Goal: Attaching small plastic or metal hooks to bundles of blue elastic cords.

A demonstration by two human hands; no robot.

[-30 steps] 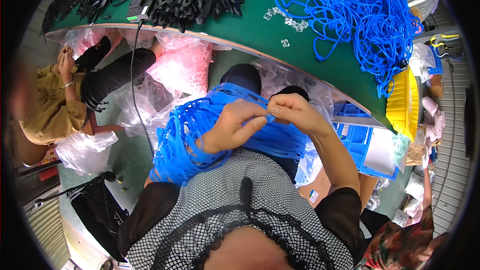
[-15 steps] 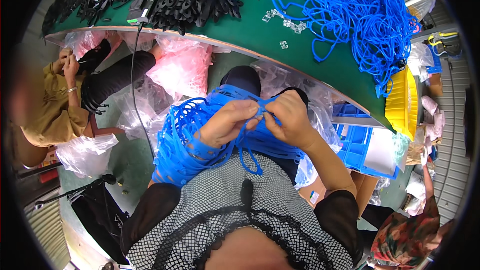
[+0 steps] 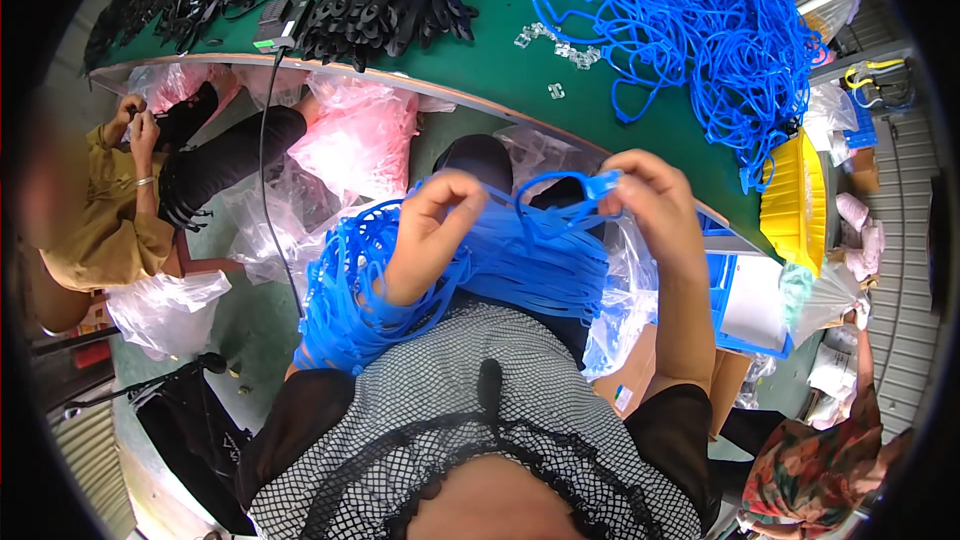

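In my right hand [image 3: 655, 202], raised toward the table edge, the fingertips pinch the end of a blue strap [image 3: 540, 180], which hangs in an open loop to the left. My left hand [image 3: 432, 232] is a little apart from that loop, its fingers curled toward the thumb; whether anything thin is between them is hidden. Many blue straps are looped around my left forearm [image 3: 345, 285]. A flat bundle of blue straps [image 3: 540, 275] lies across my lap beneath both hands.
Ahead curves a green table [image 3: 420, 75] bearing a tangled blue strap pile [image 3: 700, 30], small clear plastic pieces [image 3: 575, 52], black straps [image 3: 395, 0] and a black device [image 3: 282, 22]. A yellow tray [image 3: 793, 205] adjoins its right end. Pink bags [image 3: 360, 135] lie below. A co-worker [image 3: 120, 200] sits left.
My hands have moved apart from their meeting point above my lap. The right rose rightward with the blue strap, which has opened into a loop; the left shifted slightly left.
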